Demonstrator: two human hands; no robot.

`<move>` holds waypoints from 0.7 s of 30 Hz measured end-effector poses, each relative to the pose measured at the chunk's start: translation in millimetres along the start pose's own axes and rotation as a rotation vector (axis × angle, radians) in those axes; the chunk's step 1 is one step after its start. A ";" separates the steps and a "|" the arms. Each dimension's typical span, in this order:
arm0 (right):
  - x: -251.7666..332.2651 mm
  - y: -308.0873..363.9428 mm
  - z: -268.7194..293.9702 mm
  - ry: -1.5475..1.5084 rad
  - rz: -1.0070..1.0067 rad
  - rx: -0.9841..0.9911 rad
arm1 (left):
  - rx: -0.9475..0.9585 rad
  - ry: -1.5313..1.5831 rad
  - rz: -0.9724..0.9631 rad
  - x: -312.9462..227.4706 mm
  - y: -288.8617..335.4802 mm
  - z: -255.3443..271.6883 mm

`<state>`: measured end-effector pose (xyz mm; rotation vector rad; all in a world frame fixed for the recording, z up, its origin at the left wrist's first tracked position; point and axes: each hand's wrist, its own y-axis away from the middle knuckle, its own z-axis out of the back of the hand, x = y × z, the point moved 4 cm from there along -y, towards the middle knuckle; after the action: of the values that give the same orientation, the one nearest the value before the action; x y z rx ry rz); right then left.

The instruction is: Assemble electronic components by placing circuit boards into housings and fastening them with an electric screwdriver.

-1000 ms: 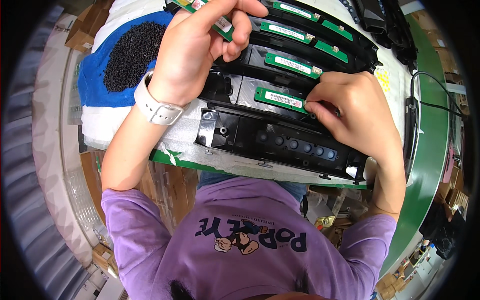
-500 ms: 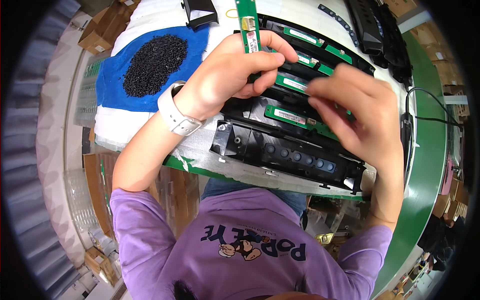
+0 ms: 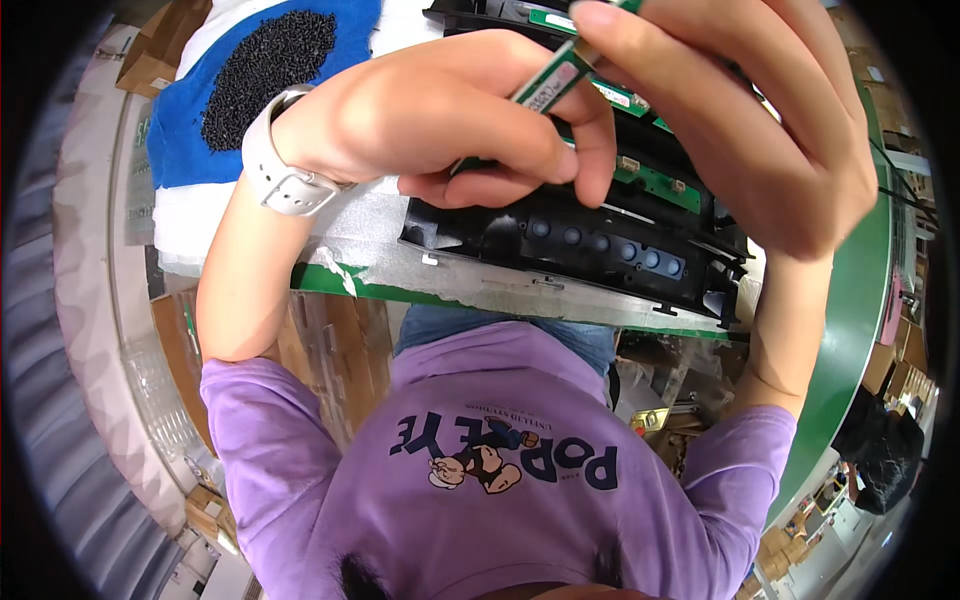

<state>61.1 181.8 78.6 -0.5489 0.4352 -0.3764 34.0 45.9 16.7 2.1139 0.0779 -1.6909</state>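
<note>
In the head view, you have a narrow green circuit board strip raised close to the camera, above the black plastic panel that lies on the white foam sheet at the near edge of the green bench. Your left hand is curled nearly closed around the strip's lower length, thumb underneath, fingers wrapped over the top. Your right hand pinches the upper end between a fingertip and thumb, the other fingers loosely bent.

The strip looks light, thin and stiff, but likely brittle if flexed, with small parts and solder points on its faces. Judge it best taken by its long edges, toward both ends, so it does not bow or twist.

Your left wrist, with its white watch band, is bent inward, forearm coming up from the lower left. Your right forearm rises steeply on the right, the hand tipped over the panel.

More green boards sit seated in the panel behind its row of round button holes. A heap of small black pieces rests on a blue cloth well off to the left.
</note>
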 end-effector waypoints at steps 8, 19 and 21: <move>8.9 6.1 11.6 -0.038 -0.153 0.029 | -0.376 -0.228 -0.311 -7.3 2.9 1.3; 33.0 70.4 31.5 -0.471 -0.916 0.319 | -0.625 -0.242 -0.293 -12.4 -1.7 24.8; 42.2 78.9 21.1 -0.460 -0.878 0.393 | -0.644 -0.167 -0.334 -7.1 -6.6 22.6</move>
<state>124.7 233.9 37.4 -0.3975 -0.3536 -1.1204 9.5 45.2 17.7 1.5280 0.8447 -1.7063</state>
